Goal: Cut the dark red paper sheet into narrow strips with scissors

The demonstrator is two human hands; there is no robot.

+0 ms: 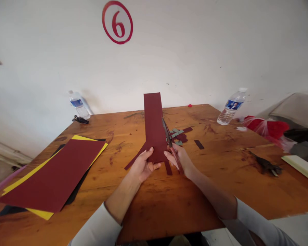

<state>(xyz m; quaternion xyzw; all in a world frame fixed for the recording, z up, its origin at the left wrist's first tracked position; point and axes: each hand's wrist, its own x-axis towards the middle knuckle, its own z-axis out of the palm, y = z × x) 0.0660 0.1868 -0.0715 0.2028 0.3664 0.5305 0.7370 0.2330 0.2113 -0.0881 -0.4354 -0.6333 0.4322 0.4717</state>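
Note:
A long maroon strip of paper or card [154, 126] stands raised over the middle of the table. My left hand [143, 164] pinches its lower left corner, thumb in front and fingers behind. My right hand [181, 159] is closed around a pair of scissors [171, 145], whose blades point up along the strip's right edge. The fingertips of the right hand also touch the strip's lower right edge. Whether the blades are apart is hard to make out. Behind the scissors lies a heap of maroon and grey-green offcuts [181, 134]. Narrow maroon strips [137, 155] rest beneath the held piece.
Maroon, yellow and black sheets [58, 174] lie stacked at the left. One water bottle [79, 105] stands at the back left, another bottle [232, 106] at the back right. A dark object with a plug [268, 166] lies at the right, near a pale-edged slab [301, 168].

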